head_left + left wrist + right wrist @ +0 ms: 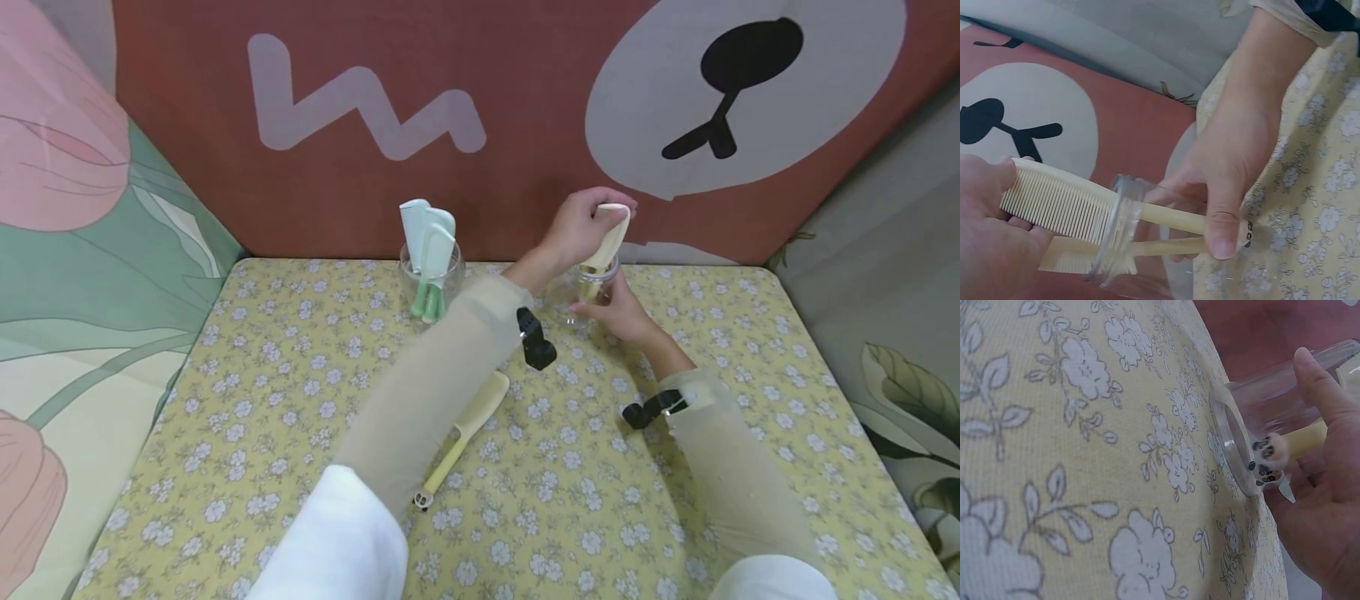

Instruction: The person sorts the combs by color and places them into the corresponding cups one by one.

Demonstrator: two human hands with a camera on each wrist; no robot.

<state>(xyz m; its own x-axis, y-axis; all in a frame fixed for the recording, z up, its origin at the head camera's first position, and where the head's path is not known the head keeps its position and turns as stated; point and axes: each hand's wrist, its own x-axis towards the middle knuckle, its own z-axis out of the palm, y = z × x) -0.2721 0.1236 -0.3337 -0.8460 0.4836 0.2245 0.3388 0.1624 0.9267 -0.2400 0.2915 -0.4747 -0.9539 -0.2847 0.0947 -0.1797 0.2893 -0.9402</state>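
My left hand pinches the top of a cream comb with a yellow handle. That handle reaches down inside a clear jar, its small panda-face end showing through the wall near the base. A second cream comb stands in the same jar beside it. Around the jar's side curls my right hand, with the thumb along the wall in the right wrist view. Under my left forearm, another cream comb with a yellow handle and panda end lies on the table, partly hidden by the sleeve.
Left of my hands stands another clear jar holding several pale mint combs with green handles. A yellow flowered cloth covers the table. Behind its back edge rises a red-brown printed fabric wall.
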